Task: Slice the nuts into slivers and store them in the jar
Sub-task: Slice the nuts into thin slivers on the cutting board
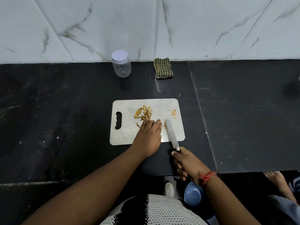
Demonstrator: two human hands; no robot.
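Observation:
A white cutting board (125, 135) lies on the black counter. A heap of yellow nut slivers (144, 113) sits at its middle, with a few nut pieces (174, 112) near its right edge. My left hand (148, 137) lies flat on the board, fingertips touching the near side of the heap. My right hand (186, 164) grips the dark handle of a knife (171, 133), whose blade rests on the board just right of my left fingers. A clear plastic jar (121, 64) with a white lid stands closed by the back wall.
A folded checked cloth (163, 68) lies by the wall, right of the jar. The counter's front edge runs just below my right hand. Below it are a blue bowl (193, 194), a white shoe (168, 189) and another person's bare foot (276, 179).

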